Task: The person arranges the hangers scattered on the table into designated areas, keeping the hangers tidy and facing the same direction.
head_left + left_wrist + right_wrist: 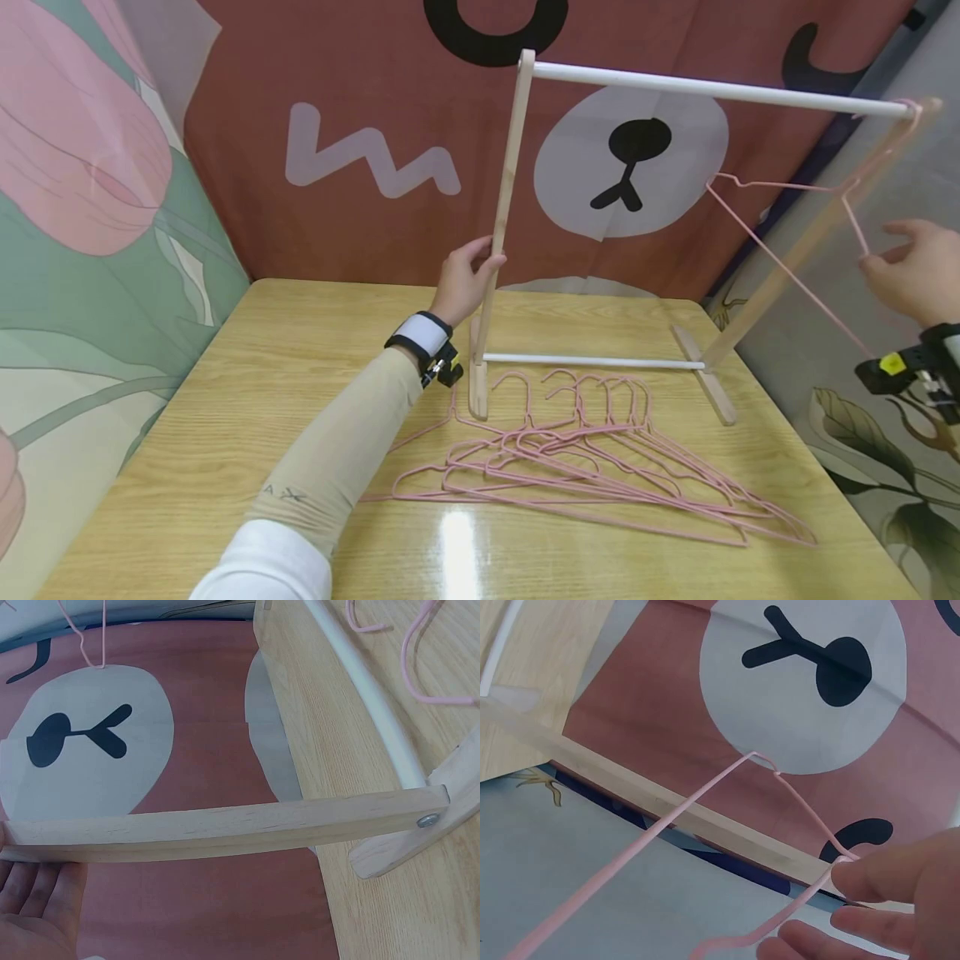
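My left hand (pixel 465 279) holds the left wooden upright (pixel 508 179) of a small garment rack, thumb on one side and fingers on the other. At the right end of the rack's white top rod (pixel 712 86), a pink clothes hanger (pixel 780 262) hangs by its hook. My right hand (pixel 918 271) is beside this hanger's near shoulder, thumb and fingers apart. In the right wrist view the thumb (pixel 862 877) overlaps the hanger's neck, and the other fingers are close under its shoulder. The palm hides part of the hanger in the head view.
Several pink hangers (pixel 600 467) lie in an overlapping pile on the wooden table (pixel 225 433), in front of the rack. The rack's lower white rod (pixel 592 361) joins two wooden feet (pixel 705 375). A patterned curtain (pixel 360 233) hangs close behind the table.
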The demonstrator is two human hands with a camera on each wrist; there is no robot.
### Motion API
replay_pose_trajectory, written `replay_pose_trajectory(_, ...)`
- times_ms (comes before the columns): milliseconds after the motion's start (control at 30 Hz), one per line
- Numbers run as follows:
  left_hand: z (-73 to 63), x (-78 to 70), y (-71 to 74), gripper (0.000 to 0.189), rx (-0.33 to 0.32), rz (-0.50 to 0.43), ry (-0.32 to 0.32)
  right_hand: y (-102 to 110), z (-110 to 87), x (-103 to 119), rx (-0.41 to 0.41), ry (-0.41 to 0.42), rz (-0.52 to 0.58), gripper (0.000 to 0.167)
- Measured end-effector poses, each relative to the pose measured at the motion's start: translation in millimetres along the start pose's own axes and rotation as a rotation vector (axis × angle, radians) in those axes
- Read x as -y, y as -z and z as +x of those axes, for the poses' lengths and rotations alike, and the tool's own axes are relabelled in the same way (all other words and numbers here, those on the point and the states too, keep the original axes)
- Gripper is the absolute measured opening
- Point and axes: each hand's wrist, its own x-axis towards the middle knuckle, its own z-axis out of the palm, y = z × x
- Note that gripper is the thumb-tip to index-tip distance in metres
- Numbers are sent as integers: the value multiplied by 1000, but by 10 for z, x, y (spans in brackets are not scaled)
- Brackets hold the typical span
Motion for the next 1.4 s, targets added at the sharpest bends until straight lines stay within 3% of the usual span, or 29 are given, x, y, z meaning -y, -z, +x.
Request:
replay_pose_trajectory(333,17,1,13,36,-8,-2,-7,23,-127,154,-120,31,95,51)
replay_pose_trajectory(567,15,-7,24,37,-12,4,-4,39,-232,292,-138,196,14,34)
replay_pose_trajectory(767,6,-1,20,38,-10,7,4,12,-399,387,-26,279,-113,33)
replay_pose_trajectory(967,8,-8,20,38,-8,7,1,-127,-572,444,98,373,-155,29)
replay_pose_trajectory(1233,6,-19,16,37,-1,2,14,-426,-758,415,360,474,-217,31)
replay_pose_trajectory(1400,21,-28,19,36,-7,-2,-5,-671,-850,338,454,513,-213,26)
